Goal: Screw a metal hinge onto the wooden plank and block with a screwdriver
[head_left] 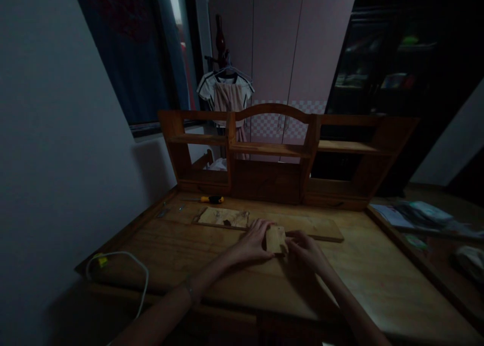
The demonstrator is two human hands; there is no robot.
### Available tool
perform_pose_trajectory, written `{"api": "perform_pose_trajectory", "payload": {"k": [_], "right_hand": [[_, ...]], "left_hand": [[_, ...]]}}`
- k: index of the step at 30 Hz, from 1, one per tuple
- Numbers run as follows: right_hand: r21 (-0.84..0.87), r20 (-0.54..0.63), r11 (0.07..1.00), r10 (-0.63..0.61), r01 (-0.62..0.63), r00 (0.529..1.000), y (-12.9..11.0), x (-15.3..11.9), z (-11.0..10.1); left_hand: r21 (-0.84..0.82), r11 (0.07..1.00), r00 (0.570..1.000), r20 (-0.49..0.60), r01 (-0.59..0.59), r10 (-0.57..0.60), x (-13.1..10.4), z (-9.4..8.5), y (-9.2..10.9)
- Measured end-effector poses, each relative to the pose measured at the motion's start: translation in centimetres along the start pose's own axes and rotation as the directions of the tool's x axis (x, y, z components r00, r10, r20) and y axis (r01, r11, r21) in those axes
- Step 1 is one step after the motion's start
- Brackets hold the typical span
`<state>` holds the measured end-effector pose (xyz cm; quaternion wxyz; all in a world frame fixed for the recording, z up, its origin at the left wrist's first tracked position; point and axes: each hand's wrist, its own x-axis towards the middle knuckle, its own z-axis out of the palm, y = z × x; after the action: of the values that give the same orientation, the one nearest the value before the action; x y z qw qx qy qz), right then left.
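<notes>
A small pale wooden block (276, 239) is held between my two hands above the desk. My left hand (250, 243) grips its left side, thumb below and fingers over the top edge. On the opposite side, my right hand (305, 251) pinches the block's right edge with bent fingers. Just behind the hands lies a long flat wooden board (317, 227); at its left is a lighter piece with dark, rough markings (223, 217). The hands and block hide part of the board, so I cannot tell whether these are one piece.
A yellow-and-black screwdriver (212, 199) lies on the desk (181, 255) below the wooden shelf unit (272, 149). Small metal pieces (162, 212) are at the left. A white cable (145, 273) loops over the front left edge. Papers (408, 215) lie beyond the right edge.
</notes>
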<state>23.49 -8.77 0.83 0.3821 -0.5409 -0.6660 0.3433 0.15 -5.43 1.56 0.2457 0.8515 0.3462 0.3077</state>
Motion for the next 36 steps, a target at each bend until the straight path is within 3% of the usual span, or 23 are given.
{"api": "perform_pose_trajectory", "payload": {"k": [6,17,36], "right_hand": [[0.05,-0.041,0.999,0.014,-0.012,0.999,1.8,0.1,0.1],[0.08,-0.084,0.996,0.037,-0.03,0.996,0.5,-1.4,2.4],[0.18,-0.065,0.983,0.057,-0.044,0.996,0.2,-1.4,3.2]], "left_hand": [[-0.01,1.0,0.999,0.052,0.006,-0.005,0.7,0.8,-1.5],[0.023,0.999,0.994,0.106,-0.042,0.039,-1.4,0.0,-1.8],[0.017,0.998,0.996,0.067,-0.058,0.057,-1.6,-0.2,-2.3]]}}
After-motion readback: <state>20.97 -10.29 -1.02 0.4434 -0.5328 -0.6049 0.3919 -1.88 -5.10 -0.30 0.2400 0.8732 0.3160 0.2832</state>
